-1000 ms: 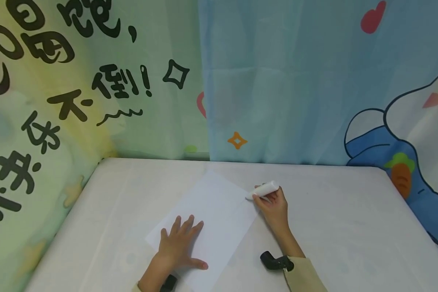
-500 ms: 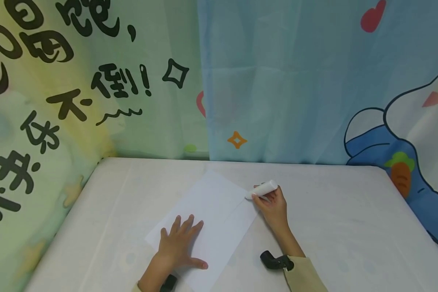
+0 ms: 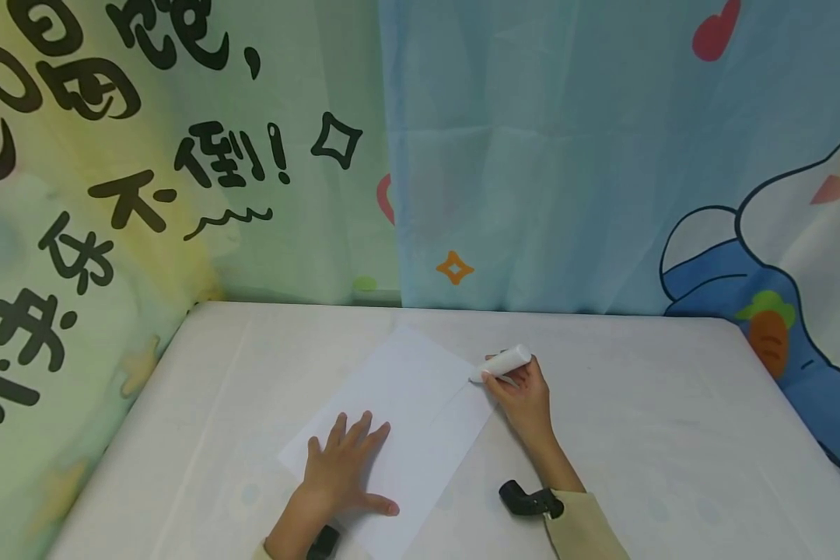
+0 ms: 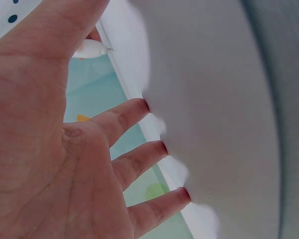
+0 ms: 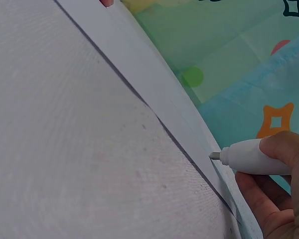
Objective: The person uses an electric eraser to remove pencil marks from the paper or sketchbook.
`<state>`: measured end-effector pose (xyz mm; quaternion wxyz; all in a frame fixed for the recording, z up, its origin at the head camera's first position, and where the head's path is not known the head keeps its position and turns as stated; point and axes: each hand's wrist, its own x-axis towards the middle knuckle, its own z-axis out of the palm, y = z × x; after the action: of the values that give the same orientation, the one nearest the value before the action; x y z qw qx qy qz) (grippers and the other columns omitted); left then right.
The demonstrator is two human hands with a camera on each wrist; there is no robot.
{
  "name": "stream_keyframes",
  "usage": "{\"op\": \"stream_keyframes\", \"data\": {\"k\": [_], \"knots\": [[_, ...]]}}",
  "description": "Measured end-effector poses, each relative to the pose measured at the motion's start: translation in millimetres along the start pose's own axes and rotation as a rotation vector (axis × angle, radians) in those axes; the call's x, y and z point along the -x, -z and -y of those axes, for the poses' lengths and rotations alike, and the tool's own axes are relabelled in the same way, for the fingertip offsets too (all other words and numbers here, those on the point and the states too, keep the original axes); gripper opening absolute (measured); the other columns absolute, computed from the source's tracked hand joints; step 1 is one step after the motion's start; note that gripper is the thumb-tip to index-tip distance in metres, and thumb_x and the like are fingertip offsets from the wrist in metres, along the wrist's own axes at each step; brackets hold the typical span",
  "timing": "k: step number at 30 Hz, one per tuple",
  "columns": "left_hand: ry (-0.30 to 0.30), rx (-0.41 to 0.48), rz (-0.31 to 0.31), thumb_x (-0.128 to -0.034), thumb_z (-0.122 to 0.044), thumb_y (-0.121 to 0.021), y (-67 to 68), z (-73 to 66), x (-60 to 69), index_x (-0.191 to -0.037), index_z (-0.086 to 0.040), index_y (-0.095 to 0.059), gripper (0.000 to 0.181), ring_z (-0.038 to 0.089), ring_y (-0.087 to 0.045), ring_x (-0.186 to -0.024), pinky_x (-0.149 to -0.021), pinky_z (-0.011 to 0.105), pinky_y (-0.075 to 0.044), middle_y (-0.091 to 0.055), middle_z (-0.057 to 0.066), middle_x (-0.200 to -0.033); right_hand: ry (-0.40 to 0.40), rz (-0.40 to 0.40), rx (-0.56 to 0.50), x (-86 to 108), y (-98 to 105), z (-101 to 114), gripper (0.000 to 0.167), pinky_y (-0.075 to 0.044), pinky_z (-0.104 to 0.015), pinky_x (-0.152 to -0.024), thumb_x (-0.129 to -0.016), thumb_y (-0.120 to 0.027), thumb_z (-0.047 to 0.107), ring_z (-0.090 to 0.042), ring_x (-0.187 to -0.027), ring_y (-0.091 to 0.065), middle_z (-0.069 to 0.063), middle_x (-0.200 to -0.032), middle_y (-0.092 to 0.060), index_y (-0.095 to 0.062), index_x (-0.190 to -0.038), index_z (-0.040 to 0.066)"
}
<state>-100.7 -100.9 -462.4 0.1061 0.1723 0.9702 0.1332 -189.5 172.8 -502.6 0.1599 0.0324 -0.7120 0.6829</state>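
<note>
Gripping a white pen-shaped tool (image 3: 509, 361) between thumb and fingers, the right hand (image 3: 528, 400) holds its metal tip (image 5: 215, 156) at the right-hand corner of a white paper sheet (image 3: 420, 459); whether the tip touches, I cannot tell. A faint line runs from near it toward the sheet's middle. The sheet lies diagonally on the white desk (image 3: 658, 435), one corner pointing at the desk's far edge and the lower end running out of view.

The left hand (image 3: 339, 470) rests on the sheet's left part, fingers straight and spread, covering some of it. Black wrist devices sit at the right wrist (image 3: 528, 500) and left wrist (image 3: 323, 543), the right one beside the sheet.

A wide stretch of desk extends from the right arm to the right edge. A blue curtain (image 3: 567, 171) with a carrot print (image 3: 770, 346) backs the far edge; a green curtain (image 3: 322, 233) with black characters lines the left edge.
</note>
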Motion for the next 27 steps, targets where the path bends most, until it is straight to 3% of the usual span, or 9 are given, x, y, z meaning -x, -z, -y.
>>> {"op": "stream_keyframes", "data": {"k": [27], "knots": [[-0.003,-0.01,-0.009,-0.0606,-0.064,-0.082,-0.2,0.5,0.8,-0.147,-0.017,-0.042,0.106,0.046,-0.028,-0.141,-0.097,0.074,-0.034,-0.036,0.012,-0.155,0.03,0.028,0.028,-0.2,1.3,-2.9,0.048,-0.05,-0.01,-0.082,-0.081,-0.068,-0.018,0.006,-0.094,-0.059,-0.039,-0.117,-0.057,-0.042,-0.121,-0.017]]}}
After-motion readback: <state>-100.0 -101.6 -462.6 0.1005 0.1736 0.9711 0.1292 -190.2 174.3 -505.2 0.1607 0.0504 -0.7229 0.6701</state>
